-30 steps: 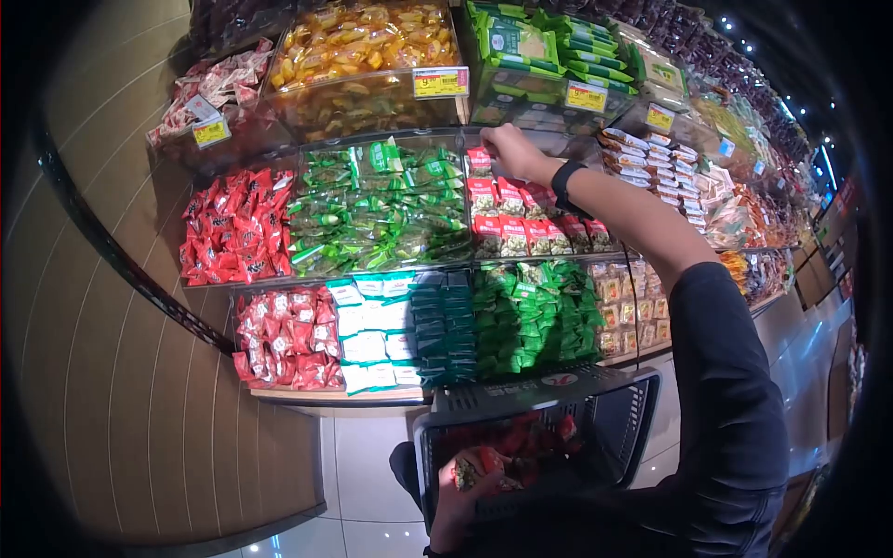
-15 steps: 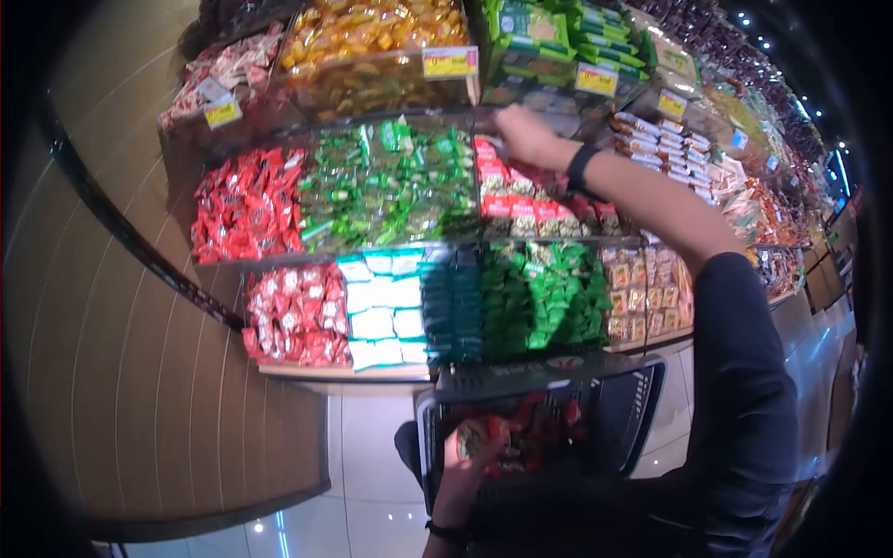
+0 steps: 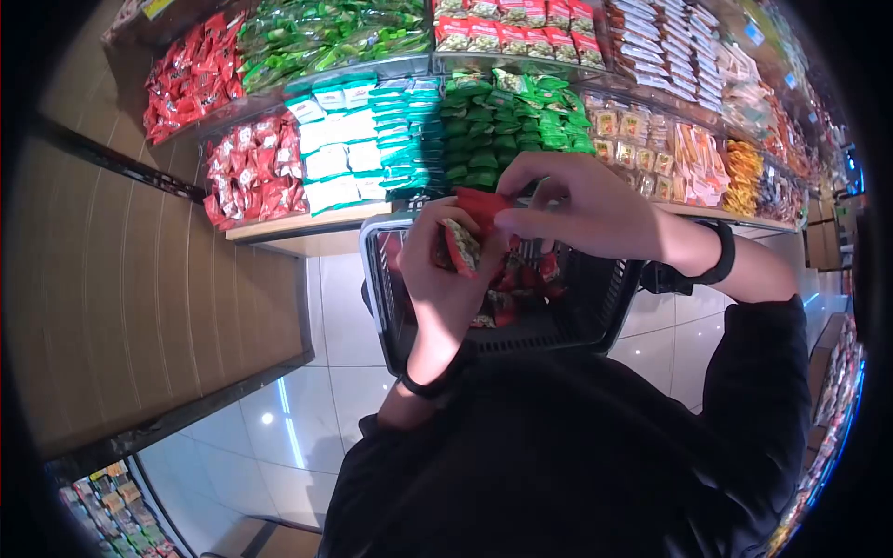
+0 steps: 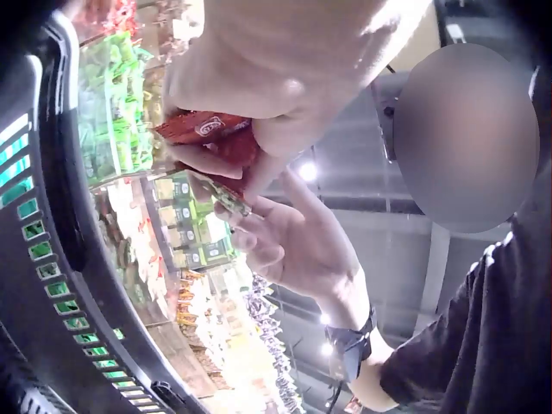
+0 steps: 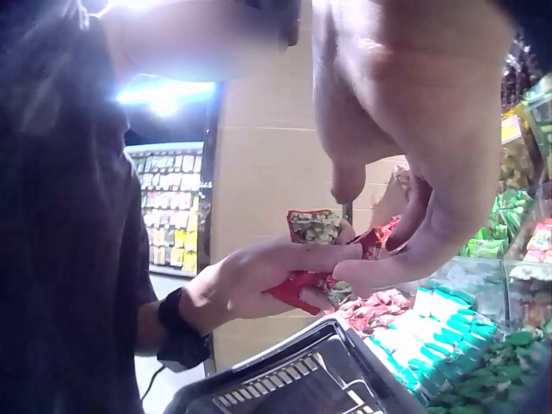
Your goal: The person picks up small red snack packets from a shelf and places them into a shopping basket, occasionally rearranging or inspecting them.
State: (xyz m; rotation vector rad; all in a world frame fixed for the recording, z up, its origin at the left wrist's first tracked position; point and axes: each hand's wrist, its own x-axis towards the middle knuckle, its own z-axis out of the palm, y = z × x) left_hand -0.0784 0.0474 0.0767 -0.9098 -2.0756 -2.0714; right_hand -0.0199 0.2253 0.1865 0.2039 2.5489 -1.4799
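Note:
In the head view my left hand [image 3: 442,274] grips several small red packets, one with a clear window showing greenish contents [image 3: 460,246]. Close beside it, my right hand [image 3: 586,209] has thumb and fingers at a red packet [image 3: 481,206] on top of the left hand's bunch. The right wrist view shows the right hand [image 5: 414,147] pinching a red packet [image 5: 379,239] against the left hand [image 5: 259,272]. Both hands are above a dark shopping basket [image 3: 377,307], where more red packets [image 3: 549,270] lie.
Behind the basket runs a shelf edge [image 3: 307,221] with bins of green packets [image 3: 479,130], white and teal packets [image 3: 330,163] and red packets [image 3: 256,172]. A brown panelled surface [image 3: 167,298] is at the left, with tiled floor [image 3: 344,400] below.
My right hand has come back from the upper bin of red packets to the left hand over the basket. The view has tilted downward, and the left hand still holds its packets.

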